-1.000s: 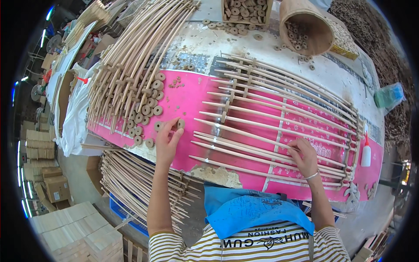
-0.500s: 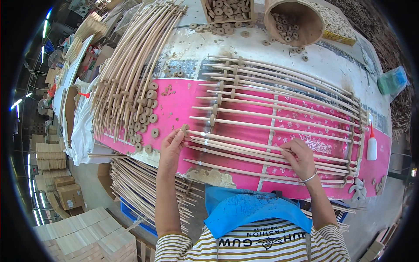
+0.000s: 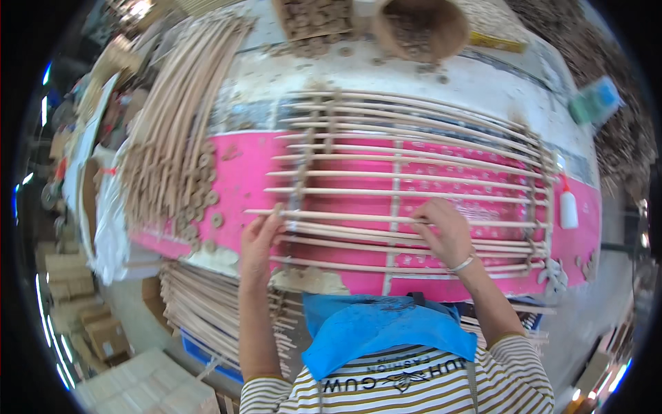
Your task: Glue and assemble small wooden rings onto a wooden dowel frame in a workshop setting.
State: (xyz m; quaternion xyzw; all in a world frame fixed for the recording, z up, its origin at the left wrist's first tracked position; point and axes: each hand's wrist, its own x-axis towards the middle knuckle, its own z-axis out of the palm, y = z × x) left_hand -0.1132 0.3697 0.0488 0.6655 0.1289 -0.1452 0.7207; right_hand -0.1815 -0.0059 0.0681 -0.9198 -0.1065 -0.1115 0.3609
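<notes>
My left hand (image 3: 259,241) pinches a small wooden ring (image 3: 278,210) near the left end of a slender, pale wooden rod (image 3: 345,217). The rod's pointed tip pokes out to the left past the ring. Farther right, my right hand (image 3: 441,231) has its fingers closed around the same rod. Several similar rods (image 3: 358,174) lie side by side across the table, and those farther back carry rings near their left ends. Close by my left hand, loose rings (image 3: 217,220) are scattered on the pink sheet (image 3: 238,165).
A heap of rods with rings (image 3: 183,90) covers the table's left side. At the back stand a box of rings (image 3: 314,17) and a round tub (image 3: 458,31). A white glue bottle (image 3: 568,210) stands at the right. More rods (image 3: 207,303) lie below the table edge.
The ring, at the rod's tip before, now sits around the rod with the tip sticking out beyond it. My view has shifted, so the table appears farther left.
</notes>
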